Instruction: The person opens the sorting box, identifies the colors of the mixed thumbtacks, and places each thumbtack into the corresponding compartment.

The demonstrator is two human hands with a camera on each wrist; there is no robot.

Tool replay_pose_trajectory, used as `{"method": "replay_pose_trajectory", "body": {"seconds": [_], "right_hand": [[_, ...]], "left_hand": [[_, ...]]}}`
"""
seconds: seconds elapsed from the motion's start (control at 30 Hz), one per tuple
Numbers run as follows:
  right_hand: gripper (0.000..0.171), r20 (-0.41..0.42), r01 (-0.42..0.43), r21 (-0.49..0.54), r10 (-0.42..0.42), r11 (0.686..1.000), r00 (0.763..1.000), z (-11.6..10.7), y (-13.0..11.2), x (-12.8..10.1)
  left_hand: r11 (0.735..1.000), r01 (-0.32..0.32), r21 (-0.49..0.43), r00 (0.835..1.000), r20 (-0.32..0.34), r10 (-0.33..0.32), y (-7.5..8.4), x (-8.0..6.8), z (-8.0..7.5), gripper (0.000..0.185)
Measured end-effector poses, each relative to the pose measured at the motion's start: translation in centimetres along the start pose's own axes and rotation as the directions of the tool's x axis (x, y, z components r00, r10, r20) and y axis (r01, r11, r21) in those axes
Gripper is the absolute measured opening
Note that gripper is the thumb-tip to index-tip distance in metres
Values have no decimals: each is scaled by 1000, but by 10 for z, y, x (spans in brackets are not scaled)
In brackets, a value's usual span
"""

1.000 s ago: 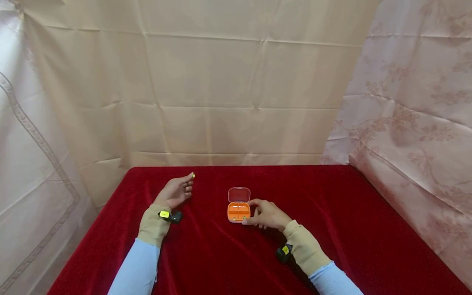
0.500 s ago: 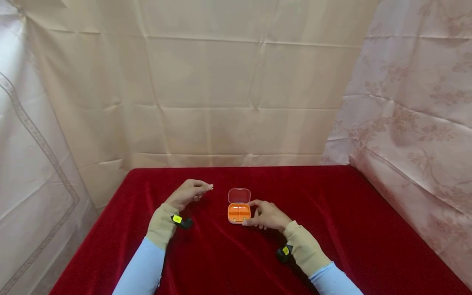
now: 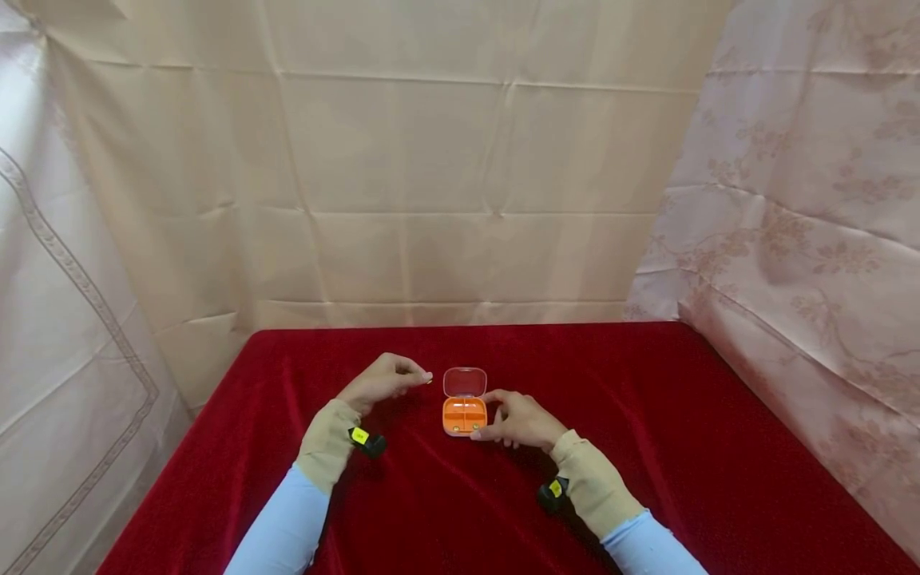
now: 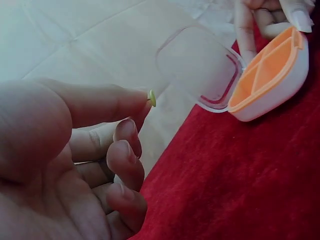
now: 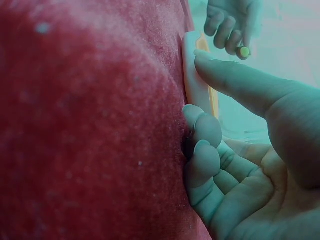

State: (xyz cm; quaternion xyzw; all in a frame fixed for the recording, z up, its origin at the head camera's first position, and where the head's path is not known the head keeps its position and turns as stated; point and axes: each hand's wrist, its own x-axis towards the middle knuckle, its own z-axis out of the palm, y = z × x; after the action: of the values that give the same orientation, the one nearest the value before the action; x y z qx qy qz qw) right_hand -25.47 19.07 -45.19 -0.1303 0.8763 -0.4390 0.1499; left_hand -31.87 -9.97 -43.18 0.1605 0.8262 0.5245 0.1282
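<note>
The left hand [image 3: 384,379] pinches a small yellow-green stud [image 4: 153,98] between thumb and forefinger; it has a flat round head and a thin stem. Its other fingers curl loosely beneath, in the left wrist view. The stud is held up to the left of an orange pill box [image 3: 465,417] with white outer walls. The box's clear lid [image 3: 465,382] stands open at the back. Two small yellowish pieces [image 3: 456,429] lie in the front compartments, one left and one right. The right hand [image 3: 525,418] grips the box's right side, thumb at the front corner and forefinger at the back.
Dark red velvet cloth [image 3: 402,511] covers the table. A beige curtain [image 3: 460,200] hangs behind it, with patterned pale curtains on both sides. Each wrist carries a small black camera [image 3: 372,444].
The left hand has moved right and toward the pill box with the stud, and has turned so its back shows more. The right hand and the box have stayed in place.
</note>
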Motion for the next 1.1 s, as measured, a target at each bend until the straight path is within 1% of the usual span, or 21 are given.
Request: {"method": "replay_pose_trajectory", "body": {"seconds": [0.07,0.27,0.37,0.47,0.67,0.77,0.83,1.0,1.1], "right_hand": [[69,0,-2,0,2,1000,1000,0,0,-1],[68,-6,-12,-4,12,1000,1000,1,0,-1],[69,-9,-21,-6,21,1000,1000,2,0,-2],[69,-13,-23,-9,23,1000,1000,2,-1,-2],[67,-10,-18,-20,18,1000,1000,1,-2,-4],[65,-8,-22,-28,22,999,1000,1,-3,-3],[65,-6,-21,-35,21,999,1000,0,-3,-2],[66,-3,-17,-41,17,999,1000,0,-2,0],[67,-5,-15,-33,15,999,1000,-1,0,0]], "left_hand": [[1000,-3,20,1000,10,3,2,0,3,19],[997,-59,55,997,62,56,6,2,14,17],[995,-78,63,994,75,73,9,2,19,16],[993,-98,65,993,74,93,12,0,25,17],[990,-115,77,992,54,111,17,-1,38,17],[985,-133,108,991,43,129,19,0,46,15],[978,-155,140,988,41,151,22,-1,51,14],[941,-205,268,978,17,208,25,0,62,11],[926,-214,311,974,-9,228,26,0,67,11]]}}
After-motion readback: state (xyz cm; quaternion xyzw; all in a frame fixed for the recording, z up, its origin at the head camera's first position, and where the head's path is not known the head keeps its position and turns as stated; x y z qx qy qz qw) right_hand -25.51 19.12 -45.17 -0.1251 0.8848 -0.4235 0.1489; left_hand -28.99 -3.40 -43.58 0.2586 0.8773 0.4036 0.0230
